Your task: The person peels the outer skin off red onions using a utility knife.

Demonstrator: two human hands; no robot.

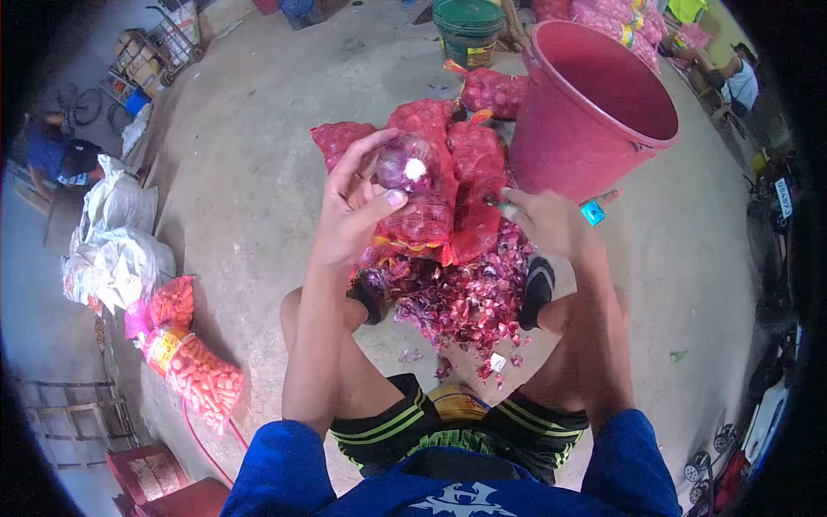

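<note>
My left hand (353, 194) is raised and closed around a red onion (403, 165), whose pale cut end faces up. My right hand (556, 222) is curled around a small knife (502, 205); a bit of green handle and a dark tip show, and the fingers hide the rest. Red mesh bags of onions (476, 159) lie just beyond both hands, the onion overlapping them from here. Below, a heap of purple onion skins (465, 302) covers the floor between my feet.
A large red tub (560, 129) stands beyond my right hand, a green bucket (469, 30) behind it. Bags of carrots (202, 379) and white sacks (129, 258) lie at the left. One person (52, 151) is at far left, another (739, 82) at far right.
</note>
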